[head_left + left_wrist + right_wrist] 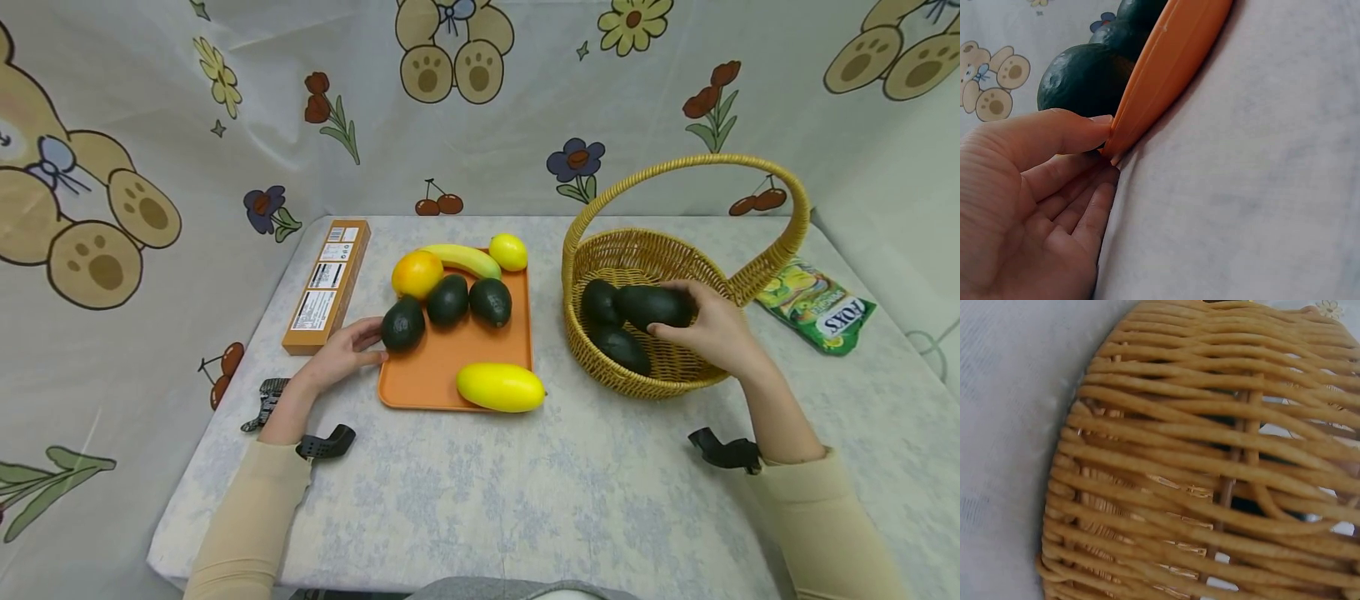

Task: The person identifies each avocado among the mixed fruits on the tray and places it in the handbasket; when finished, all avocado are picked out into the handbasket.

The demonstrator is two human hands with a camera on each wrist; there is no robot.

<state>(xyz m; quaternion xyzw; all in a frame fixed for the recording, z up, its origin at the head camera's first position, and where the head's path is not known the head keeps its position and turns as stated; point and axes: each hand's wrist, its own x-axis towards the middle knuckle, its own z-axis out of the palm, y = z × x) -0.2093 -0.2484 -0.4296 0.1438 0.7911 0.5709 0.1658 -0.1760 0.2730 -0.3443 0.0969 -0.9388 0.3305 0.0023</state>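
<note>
My left hand [341,358] holds the left rim of the orange tray [431,379]. In the left wrist view its thumb rests on the rim, with the other fingers low against the tray's edge. Beside those fingers lies a dark green avocado [402,324], and two more avocados sit further right. Over the wicker basket [637,386], my right hand [712,327] grips an elongated dark green avocado [651,307] inside the rim. Two other avocados [621,350] rest in the basket. Only the basket's weave [1197,450] fills the right wrist view; the hand is hidden there.
The tray also carries an orange [417,274], a banana [465,260], a lemon [508,252] and a long yellow fruit [501,387]. A cardboard box [326,287] lies left of it. Right of the tall-handled basket is a green packet [821,308].
</note>
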